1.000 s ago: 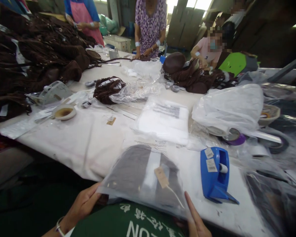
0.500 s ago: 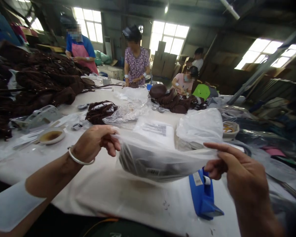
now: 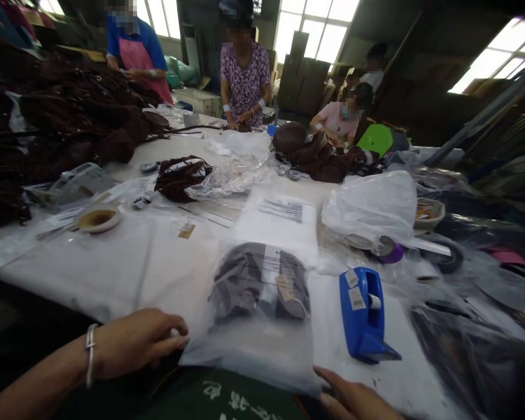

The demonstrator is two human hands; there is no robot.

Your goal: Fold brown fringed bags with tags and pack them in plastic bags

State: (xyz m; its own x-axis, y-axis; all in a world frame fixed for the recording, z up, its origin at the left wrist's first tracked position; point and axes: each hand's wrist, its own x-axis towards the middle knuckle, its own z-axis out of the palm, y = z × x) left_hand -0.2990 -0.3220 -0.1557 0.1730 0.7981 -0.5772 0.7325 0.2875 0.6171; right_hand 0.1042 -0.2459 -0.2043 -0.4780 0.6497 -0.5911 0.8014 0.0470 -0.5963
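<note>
A clear plastic bag (image 3: 245,350) with a folded dark brown article (image 3: 238,277) inside lies at the table's near edge. Through the plastic show a printed panel and a tan tag (image 3: 284,287). Beside the bag's lower left edge is my left hand (image 3: 133,341), fingers bent with a small gap between thumb and forefinger. My right hand (image 3: 354,399) is at the lower right corner, finger and thumb apart around the bag's edge; the frame cuts it off. A blue tape dispenser (image 3: 354,318) stands just right of the bag.
Printed plastic bags (image 3: 273,224) lie behind the bag. A tape roll (image 3: 98,220) and a dark brown heap (image 3: 65,116) are on the left. Crumpled white plastic (image 3: 371,201) and a purple roll (image 3: 389,251) sit on the right. Several people work across the table.
The bag has come down from mid-air, where both hands pinched its edge, to lie on the table. Both hands have moved down toward me and their fingers have loosened. The view has tilted downward.
</note>
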